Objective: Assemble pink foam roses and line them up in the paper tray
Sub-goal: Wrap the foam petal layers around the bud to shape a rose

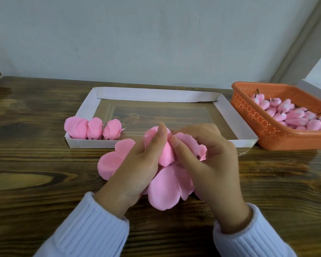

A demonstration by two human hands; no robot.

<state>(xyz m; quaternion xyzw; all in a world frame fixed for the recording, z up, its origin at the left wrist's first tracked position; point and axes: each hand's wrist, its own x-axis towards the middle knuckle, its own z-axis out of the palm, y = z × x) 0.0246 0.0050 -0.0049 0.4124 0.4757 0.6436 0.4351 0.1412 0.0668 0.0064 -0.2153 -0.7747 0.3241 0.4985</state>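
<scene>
- Working just in front of the paper tray's near wall, both hands meet over the wooden table around a half-made rose.
- The left hand grips the half-made rose from the left: its fingers curl round the pink foam, and one finger lies straight up along the top petal.
- The right hand pinches a petal from the right, with thumb and fingertips pressed together on the foam close to the left hand's fingers.
- Large loose petals of the same piece hang down between the two wrists and reach the table.
- A stack of round pink petal sheets lies on the table beside the left hand, partly hidden under it.
- Three finished roses stand side by side in the near left corner of the paper tray, touching each other; the leftmost one leans over the tray's left wall.
- The rest of the tray floor shows bare, with the wood grain visible through it.
- An orange basket sits just right of the tray, holding a heap of pink buds with short dark stems.
- Pale blue ribbed sleeves cover both forearms up to the wrists.
- A plain light wall rises behind the table.
</scene>
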